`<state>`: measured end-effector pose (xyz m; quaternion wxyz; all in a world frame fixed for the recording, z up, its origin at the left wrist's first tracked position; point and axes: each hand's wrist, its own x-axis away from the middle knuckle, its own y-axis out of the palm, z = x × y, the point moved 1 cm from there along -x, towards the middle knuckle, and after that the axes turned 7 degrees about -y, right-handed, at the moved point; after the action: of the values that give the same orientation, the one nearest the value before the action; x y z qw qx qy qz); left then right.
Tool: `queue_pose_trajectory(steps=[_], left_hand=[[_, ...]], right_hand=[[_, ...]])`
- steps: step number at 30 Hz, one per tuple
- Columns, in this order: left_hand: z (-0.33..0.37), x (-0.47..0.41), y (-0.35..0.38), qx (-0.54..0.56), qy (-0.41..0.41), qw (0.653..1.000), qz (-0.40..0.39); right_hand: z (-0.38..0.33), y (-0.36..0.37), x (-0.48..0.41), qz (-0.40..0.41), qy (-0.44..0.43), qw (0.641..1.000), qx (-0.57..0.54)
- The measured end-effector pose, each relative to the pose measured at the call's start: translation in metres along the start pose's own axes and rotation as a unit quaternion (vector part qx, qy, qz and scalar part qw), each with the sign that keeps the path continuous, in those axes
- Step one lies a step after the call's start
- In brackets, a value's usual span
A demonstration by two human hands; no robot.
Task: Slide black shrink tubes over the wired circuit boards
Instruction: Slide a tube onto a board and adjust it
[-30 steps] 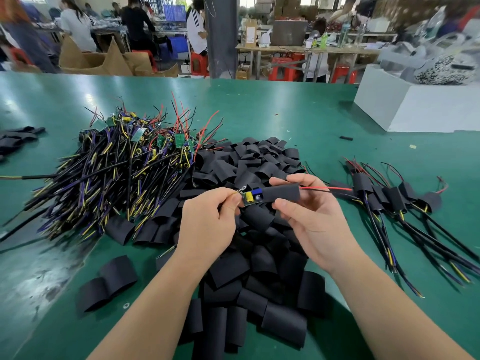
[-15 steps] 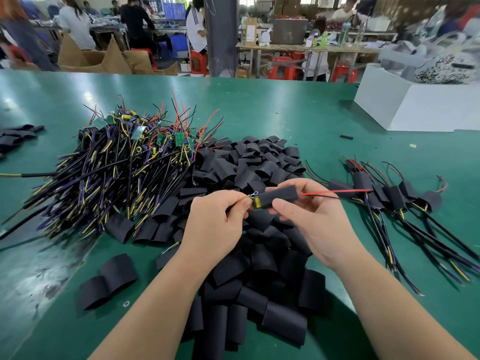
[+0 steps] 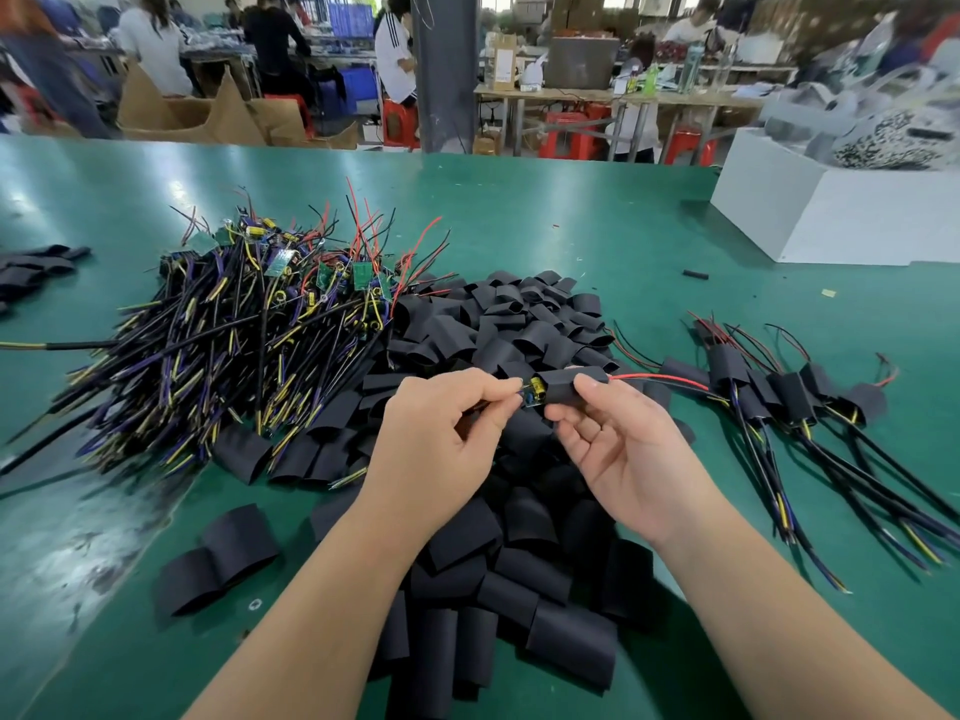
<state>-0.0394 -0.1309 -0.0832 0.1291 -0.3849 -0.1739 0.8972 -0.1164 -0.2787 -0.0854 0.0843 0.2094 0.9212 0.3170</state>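
– Two hands on one piece: where does it sit?

– Above the middle of the heap of loose tubes (image 3: 519, 324), held clear of it. The left hand (image 3: 441, 433) pinches the bare end of the circuit board (image 3: 532, 397) between thumb and forefinger. The right hand (image 3: 623, 449) has thumb and fingers clamped round the shrink tube (image 3: 571, 383). The hands are near each other but apart.

– How far on is the tube?

– Most of the way, I judge. A yellow part and a bit of board show at its left mouth, and the red wire (image 3: 660, 379) runs out of its right end.

– So how to finish it well?

– Keep the board flat and in line with the tube, hold the left pinch steady, and draw the tube leftward with a light squeeze (a hard one flattens the mouth, and it may catch on the tall parts).

– Room to work?

– Enough. Left of the heap lies the tangle of unsleeved boards (image 3: 234, 324), wire ends pointing every way, so elbows are best kept off it. Right of the heap is the finished bundle (image 3: 779, 392). Behind the heap the green desk (image 3: 597, 226) runs on to a white box (image 3: 831, 220) at the far right. The desk's near edge is out of view.
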Motion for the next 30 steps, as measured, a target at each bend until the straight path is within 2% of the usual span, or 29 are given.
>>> queue_pose_trajectory(steps=[4, 8, 14, 19, 25, 30], left_hand=[[0.001, 0.001, -0.001, -0.027, 0.009, 1.0, -0.005], [0.002, 0.003, -0.001, -0.09, 0.011, 0.996, 0.006], [0.008, 0.0, 0.002, -0.155, 0.097, 0.983, 0.011], [0.009, 0.001, 0.002, -0.208, 0.15, 0.967, -0.005], [0.007, 0.0, 0.0, -0.244, 0.112, 0.963, 0.039], [0.007, 0.0, 0.0, -0.232, 0.138, 0.962, 0.042]], right_hand=[[-0.001, 0.004, 0.002, -0.026, -0.029, 0.997, 0.063], [0.0, 0.008, 0.004, -0.02, -0.037, 0.996, 0.076], [-0.002, 0.007, 0.004, 0.028, 0.011, 0.999, 0.022], [0.002, 0.007, 0.004, 0.022, -0.02, 0.995, 0.1], [0.008, 0.012, 0.008, -0.008, -0.035, 0.992, 0.123], [0.011, 0.015, 0.008, 0.005, -0.017, 0.997, 0.078]])
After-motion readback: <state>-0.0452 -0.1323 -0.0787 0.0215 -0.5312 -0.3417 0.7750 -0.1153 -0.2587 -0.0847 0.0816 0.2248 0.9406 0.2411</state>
